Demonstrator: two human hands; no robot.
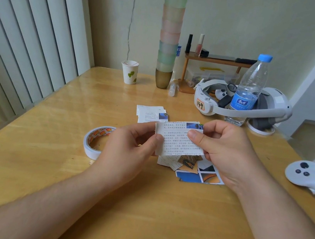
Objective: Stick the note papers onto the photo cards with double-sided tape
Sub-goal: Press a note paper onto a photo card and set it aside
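A note paper (pixel 178 140) with printed text and a small blue picture at its top right is held above the table. My left hand (pixel 130 146) pinches its left edge; my right hand (pixel 227 149) pinches its right side with the thumb on the front. Beneath it lie photo cards (pixel 203 175) in blue and orange, partly hidden by the paper and my right hand. A roll of double-sided tape (pixel 93 143) lies flat just left of my left hand. More note papers (pixel 151 113) sit in a small stack farther back.
On the wooden table (pixel 140 208): a paper cup (pixel 130 72), a tall stack of coloured cups (pixel 169 40), a water bottle (pixel 247 91) in front of a white headset (pixel 241 108), a white controller (pixel 310 177) at the right edge, and a small shelf (pixel 210 66).
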